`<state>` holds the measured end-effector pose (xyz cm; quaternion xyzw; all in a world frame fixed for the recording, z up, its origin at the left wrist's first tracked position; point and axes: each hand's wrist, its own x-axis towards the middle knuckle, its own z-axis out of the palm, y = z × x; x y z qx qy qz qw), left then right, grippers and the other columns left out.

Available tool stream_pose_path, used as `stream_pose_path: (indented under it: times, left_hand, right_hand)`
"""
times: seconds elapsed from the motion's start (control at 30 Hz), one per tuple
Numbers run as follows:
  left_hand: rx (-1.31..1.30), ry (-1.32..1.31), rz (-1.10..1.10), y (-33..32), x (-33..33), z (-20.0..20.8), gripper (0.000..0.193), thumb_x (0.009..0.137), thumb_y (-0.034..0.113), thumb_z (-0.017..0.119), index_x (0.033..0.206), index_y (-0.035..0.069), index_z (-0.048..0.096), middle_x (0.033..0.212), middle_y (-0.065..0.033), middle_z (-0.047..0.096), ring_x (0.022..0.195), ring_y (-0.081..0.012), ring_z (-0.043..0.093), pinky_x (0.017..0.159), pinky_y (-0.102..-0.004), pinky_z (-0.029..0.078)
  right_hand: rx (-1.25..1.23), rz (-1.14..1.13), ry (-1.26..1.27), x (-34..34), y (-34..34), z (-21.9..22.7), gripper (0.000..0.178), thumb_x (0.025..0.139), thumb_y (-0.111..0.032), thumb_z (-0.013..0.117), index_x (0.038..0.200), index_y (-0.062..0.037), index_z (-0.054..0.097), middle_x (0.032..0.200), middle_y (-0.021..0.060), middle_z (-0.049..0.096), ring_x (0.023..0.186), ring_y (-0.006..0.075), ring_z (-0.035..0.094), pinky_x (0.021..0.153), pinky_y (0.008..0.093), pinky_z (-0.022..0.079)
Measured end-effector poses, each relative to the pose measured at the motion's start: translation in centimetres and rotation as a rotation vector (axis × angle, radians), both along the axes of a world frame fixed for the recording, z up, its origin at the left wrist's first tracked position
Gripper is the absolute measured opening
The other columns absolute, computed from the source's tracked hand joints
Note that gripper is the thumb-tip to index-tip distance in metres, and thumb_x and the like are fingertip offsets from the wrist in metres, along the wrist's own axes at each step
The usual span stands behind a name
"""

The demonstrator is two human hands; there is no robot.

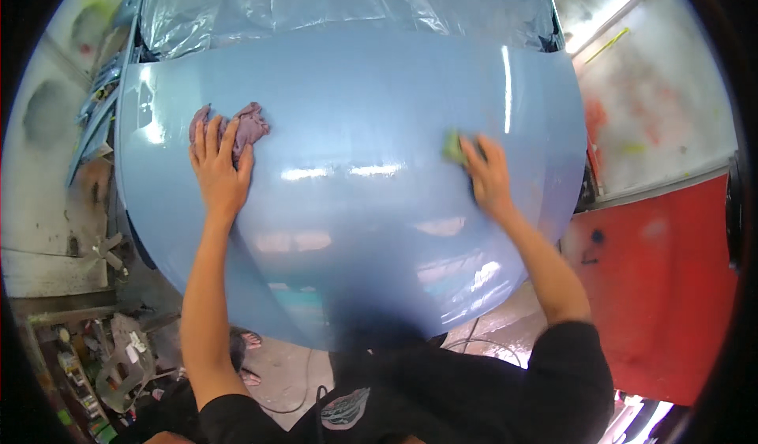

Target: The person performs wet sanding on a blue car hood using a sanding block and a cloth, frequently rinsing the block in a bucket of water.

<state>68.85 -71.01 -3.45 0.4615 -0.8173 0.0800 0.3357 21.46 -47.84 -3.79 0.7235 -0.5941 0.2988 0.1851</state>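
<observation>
A light blue car hood (355,120) spreads out before me, glossy with bright light reflections. My left hand (221,168) presses a crumpled mauve cloth (250,126) against the hood's left side, its fingers lying over the cloth. On the right side, my right hand (491,177) grips a small green pad (453,147) at the hood's surface. The fingers bend round the pad's near edge, and part of it is hidden by them.
Clear plastic sheeting (347,2) covers the car beyond the hood. A red panel (655,278) stands at the right. Shelves with cans and bottles (75,365) are at lower left. A cable (497,348) lies on the floor near the hood's front edge.
</observation>
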Motion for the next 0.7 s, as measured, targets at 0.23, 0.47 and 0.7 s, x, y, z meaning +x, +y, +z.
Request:
stream_pose_path:
  times: [0.23, 0.47, 0.7]
  left_hand:
    - [0.028, 0.000, -0.071, -0.2, -2.9, 0.9, 0.052, 0.098, 0.029, 0.068, 0.148, 0.016, 0.061, 0.158, -0.0126, 0.050, 0.156, -0.0394, 0.032, 0.125, -0.0610, 0.023]
    - [-0.014, -0.046, -0.020, -0.6, 0.6, -0.4, 0.053, 0.098, 0.028, 0.068, 0.148, 0.014, 0.060, 0.158, -0.0132, 0.050, 0.155, -0.0405, 0.032, 0.125, -0.0583, 0.023]
    - [0.016, -0.033, -0.062, 0.1, -1.5, 0.8, 0.052, 0.099, 0.029, 0.068, 0.148, 0.014, 0.061, 0.158, -0.0133, 0.050, 0.155, -0.0410, 0.033, 0.125, -0.0577, 0.023]
  right_hand:
    - [-0.124, -0.086, 0.106, -13.9, -14.8, 6.0, 0.049, 0.101, -0.008, 0.057, 0.148, -0.0188, 0.063, 0.128, 0.0209, 0.066, 0.113, 0.0418, 0.062, 0.099, 0.0501, 0.049]
    - [0.015, -0.122, -0.006, -4.3, -5.3, 0.0, 0.049, 0.099, -0.008, 0.060, 0.147, -0.0134, 0.065, 0.139, 0.0269, 0.059, 0.123, 0.0447, 0.058, 0.108, 0.0501, 0.045]
    - [0.254, -0.173, -0.057, -15.2, -7.9, 3.6, 0.039, 0.103, -0.016, 0.061, 0.142, -0.0151, 0.066, 0.122, 0.0217, 0.066, 0.105, 0.0406, 0.063, 0.093, 0.0449, 0.052]
